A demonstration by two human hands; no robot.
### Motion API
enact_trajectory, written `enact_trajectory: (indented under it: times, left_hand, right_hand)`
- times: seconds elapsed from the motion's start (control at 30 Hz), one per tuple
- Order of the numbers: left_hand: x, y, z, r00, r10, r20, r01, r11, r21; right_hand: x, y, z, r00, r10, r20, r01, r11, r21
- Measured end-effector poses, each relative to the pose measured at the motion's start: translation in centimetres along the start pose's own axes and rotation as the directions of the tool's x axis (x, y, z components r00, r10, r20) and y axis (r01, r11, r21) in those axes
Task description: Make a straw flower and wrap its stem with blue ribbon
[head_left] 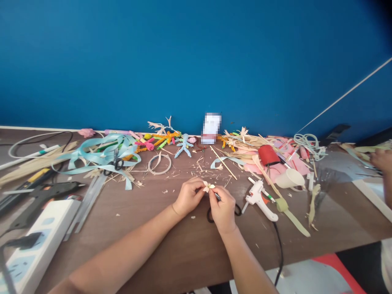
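Observation:
A small cream-coloured flower [208, 187] with pointed petals is held up between my two hands over the middle of the table. My left hand [190, 197] pinches it from the left, thumb and fingers closed. From the right, my right hand [223, 209] grips just below the petals, and its fingers hide the lower part. Black-handled scissors [238, 210] lie under my right hand, mostly covered by it. To the right rests a white glue gun [259, 200], its cord running off the front edge.
A white power strip [43, 241], a black glue gun [45, 200] and clear glue sticks [87, 204] lie at left. Blue ribbon [88, 157], a tape roll [159, 164], a red spool [268, 155] and a paper cup [290, 179] line the back. Another person's hand [382, 160] is far right.

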State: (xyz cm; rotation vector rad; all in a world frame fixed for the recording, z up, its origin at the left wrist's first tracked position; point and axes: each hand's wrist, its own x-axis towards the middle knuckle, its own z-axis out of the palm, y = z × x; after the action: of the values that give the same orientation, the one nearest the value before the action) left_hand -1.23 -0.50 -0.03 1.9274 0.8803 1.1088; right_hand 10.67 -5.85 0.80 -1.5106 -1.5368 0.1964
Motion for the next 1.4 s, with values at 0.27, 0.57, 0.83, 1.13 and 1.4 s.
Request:
enact_trajectory:
  times: [0.27,0.57,0.83,1.13,1.4]
  left_hand:
    - [0.0,0.2,0.0,1.000,-0.009,0.001,0.009,1.000,0.012]
    - [0.1,-0.7,0.3,0.963,-0.270,0.021,0.264,0.919,-0.292]
    - [0.6,-0.6,-0.4,0.941,-0.270,0.202,0.335,0.822,-0.461]
    - [0.7,-0.3,-0.5,0.902,-0.242,0.358,0.408,0.751,-0.519]
    - [0.6,-0.4,-0.3,0.891,-0.229,0.391,0.422,0.733,-0.533]
  right_hand:
    - [-0.1,0.0,0.0,1.000,0.024,0.010,-0.025,0.999,0.025]
    - [-0.1,0.2,0.1,0.998,0.008,0.066,-0.014,0.996,0.090]
    - [0.3,0.9,-0.2,0.996,0.087,0.018,-0.089,0.980,0.181]
    - [0.6,1.2,-0.6,0.984,0.061,0.170,-0.117,0.932,0.344]
    - [0.6,1.3,-0.5,0.985,0.075,0.153,-0.123,0.936,0.330]
